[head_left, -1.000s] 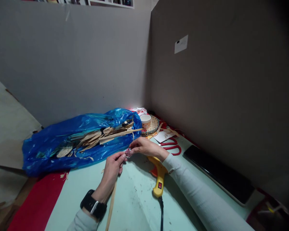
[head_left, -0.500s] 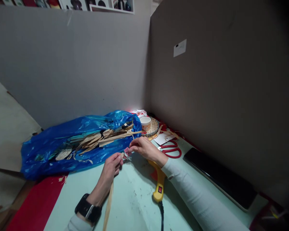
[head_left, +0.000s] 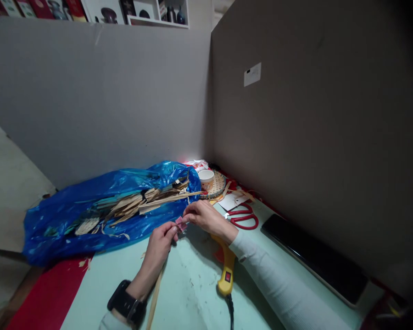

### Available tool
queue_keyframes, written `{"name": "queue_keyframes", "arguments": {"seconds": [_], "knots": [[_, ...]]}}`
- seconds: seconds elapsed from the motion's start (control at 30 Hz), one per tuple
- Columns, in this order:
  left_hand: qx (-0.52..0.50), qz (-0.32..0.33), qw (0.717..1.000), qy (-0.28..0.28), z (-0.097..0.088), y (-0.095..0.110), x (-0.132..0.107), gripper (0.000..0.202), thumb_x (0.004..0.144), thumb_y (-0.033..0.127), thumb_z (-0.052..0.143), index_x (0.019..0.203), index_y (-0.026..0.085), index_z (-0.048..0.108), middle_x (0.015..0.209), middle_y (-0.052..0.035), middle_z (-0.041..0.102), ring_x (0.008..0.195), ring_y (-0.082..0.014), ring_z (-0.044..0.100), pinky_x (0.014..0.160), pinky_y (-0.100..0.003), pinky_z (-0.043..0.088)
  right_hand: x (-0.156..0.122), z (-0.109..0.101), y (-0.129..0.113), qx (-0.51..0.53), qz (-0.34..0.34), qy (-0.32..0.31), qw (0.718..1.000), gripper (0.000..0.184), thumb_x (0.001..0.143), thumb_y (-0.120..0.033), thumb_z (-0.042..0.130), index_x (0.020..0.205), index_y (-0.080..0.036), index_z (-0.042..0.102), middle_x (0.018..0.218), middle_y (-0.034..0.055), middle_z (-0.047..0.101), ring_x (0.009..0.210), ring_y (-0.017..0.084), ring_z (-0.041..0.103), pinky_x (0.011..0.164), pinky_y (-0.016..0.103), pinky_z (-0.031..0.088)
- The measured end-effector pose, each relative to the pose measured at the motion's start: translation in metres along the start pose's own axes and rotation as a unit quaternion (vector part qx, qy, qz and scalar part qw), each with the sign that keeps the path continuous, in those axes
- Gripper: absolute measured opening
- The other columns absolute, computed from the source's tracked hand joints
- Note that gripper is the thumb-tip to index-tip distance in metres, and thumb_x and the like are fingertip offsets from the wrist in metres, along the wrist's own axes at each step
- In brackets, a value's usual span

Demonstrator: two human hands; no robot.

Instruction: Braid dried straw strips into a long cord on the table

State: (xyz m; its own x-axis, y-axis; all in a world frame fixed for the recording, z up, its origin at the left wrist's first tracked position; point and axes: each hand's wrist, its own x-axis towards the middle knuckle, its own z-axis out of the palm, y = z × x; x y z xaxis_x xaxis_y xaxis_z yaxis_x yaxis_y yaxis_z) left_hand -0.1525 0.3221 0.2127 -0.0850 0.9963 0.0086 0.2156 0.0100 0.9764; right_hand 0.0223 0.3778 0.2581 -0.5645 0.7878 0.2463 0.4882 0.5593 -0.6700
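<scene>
My left hand (head_left: 161,241) is closed, pinching a pale, flat straw-like strip (head_left: 154,299) whose long tail hangs below the palm toward the table's near edge. A small folded pink piece (head_left: 181,224) sits between both hands at the fingertips. My right hand (head_left: 206,220) pinches it from the right side; its material is too small to make out. Under my right wrist lies a yellow corded tool (head_left: 226,275) with a red switch, its front end partly hidden. Red-handled scissors (head_left: 231,214) rest just beyond that wrist.
A blue plastic bag (head_left: 72,201) with bundled dried strips (head_left: 131,206) spreads along the back left. A paper cup (head_left: 206,178) stands on a woven tray (head_left: 220,184) near the corner. A black, flat, long object (head_left: 313,256) lies at right. Grey partitions (head_left: 124,101) enclose the table.
The view has tilted and shifted slightly. My fingertips have drawn closer together around the pink piece, and the pale strip's end beside it is now mostly covered.
</scene>
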Motion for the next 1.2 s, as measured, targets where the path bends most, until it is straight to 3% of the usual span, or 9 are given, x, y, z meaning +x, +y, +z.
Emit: {"name": "queue_keyframes", "arguments": {"seconds": [0.4,0.53,0.63,0.77,0.87,0.93,1.03,1.2], "knots": [[0.062,0.021,0.998,0.007,0.004,0.001,-0.004,0.024,0.074,0.038,0.059,0.059,0.019,0.062,0.05,0.0037,0.05,0.05,-0.014,0.043,0.05,-0.024,0.029,0.002,0.008,0.004,-0.023,0.0,-0.046,0.999,0.018,0.087,-0.026,0.06,0.082,-0.014,0.074,0.069,0.0045,0.067,0.067,0.015,0.058,0.061,0.023,0.036],[0.03,-0.022,0.999,-0.001,0.007,0.002,-0.005,0.022,0.072,0.037,0.059,0.06,0.018,0.061,0.047,0.0048,0.05,0.042,-0.0112,0.041,0.043,-0.023,0.026,0.001,0.007,0.0,-0.036,0.008,-0.026,0.999,0.025,0.091,-0.03,0.055,0.105,-0.015,0.07,0.086,0.0075,0.07,0.081,0.018,0.063,0.068,0.023,0.039],[-0.011,-0.064,0.998,-0.021,0.012,0.003,-0.008,0.022,0.07,0.037,0.06,0.06,0.017,0.061,0.045,0.0053,0.05,0.034,-0.0077,0.033,0.035,-0.02,0.022,-0.012,-0.012,-0.01,-0.053,0.016,0.01,0.998,0.034,0.097,-0.037,0.046,0.121,-0.016,0.06,0.095,0.0084,0.069,0.086,0.019,0.062,0.072,0.025,0.04],[-0.073,-0.11,0.99,-0.04,0.016,0.008,-0.016,0.021,0.069,0.034,0.06,0.062,0.015,0.062,0.048,0.0024,0.055,0.03,-0.0061,0.035,0.029,-0.018,0.026,-0.058,-0.033,-0.019,-0.132,0.049,0.071,0.987,0.021,0.097,-0.025,0.043,0.097,-0.017,0.063,0.086,0.0064,0.064,0.078,0.018,0.057,0.069,0.027,0.037],[-0.114,-0.136,0.983,-0.053,0.017,0.013,-0.023,0.019,0.072,0.03,0.061,0.064,0.012,0.062,0.052,-0.0013,0.061,0.033,-0.0073,0.046,0.031,-0.018,0.036,-0.097,-0.022,-0.022,-0.173,0.068,0.069,0.98,0.012,0.087,-0.011,0.051,0.093,-0.015,0.061,0.091,0.008,0.061,0.08,0.018,0.054,0.069,0.027,0.037],[-0.135,-0.152,0.977,-0.062,0.017,0.017,-0.029,0.017,0.074,0.026,0.062,0.067,0.011,0.063,0.056,-0.0037,0.064,0.038,-0.0095,0.054,0.036,-0.02,0.044,-0.116,-0.006,-0.022,-0.177,0.047,0.011,0.983,0.015,0.087,-0.007,0.049,0.091,-0.016,0.061,0.092,0.007,0.061,0.083,0.017,0.053,0.071,0.026,0.037],[-0.156,-0.168,0.971,-0.067,0.017,0.021,-0.035,0.013,0.077,0.021,0.063,0.071,0.009,0.064,0.062,-0.0075,0.068,0.047,-0.0136,0.063,0.045,-0.024,0.053,-0.128,0.008,-0.026,-0.199,0.037,-0.022,0.979,0.023,0.088,-0.004,0.045,0.078,-0.016,0.061,0.088,0.0061,0.062,0.082,0.018,0.051,0.075,0.028,0.037],[-0.19,-0.176,0.962,-0.08,0.017,0.024,-0.043,0.008,0.078,0.016,0.063,0.077,0.008,0.064,0.073,-0.0132,0.071,0.056,-0.0181,0.068,0.057,-0.03,0.059,-0.121,0.0,-0.039,-0.191,0.042,0.002,0.981,0.024,0.088,-0.005,0.041,0.08,-0.016,0.061,0.087,0.0084,0.062,0.081,0.019,0.053,0.071,0.03,0.037]]}}
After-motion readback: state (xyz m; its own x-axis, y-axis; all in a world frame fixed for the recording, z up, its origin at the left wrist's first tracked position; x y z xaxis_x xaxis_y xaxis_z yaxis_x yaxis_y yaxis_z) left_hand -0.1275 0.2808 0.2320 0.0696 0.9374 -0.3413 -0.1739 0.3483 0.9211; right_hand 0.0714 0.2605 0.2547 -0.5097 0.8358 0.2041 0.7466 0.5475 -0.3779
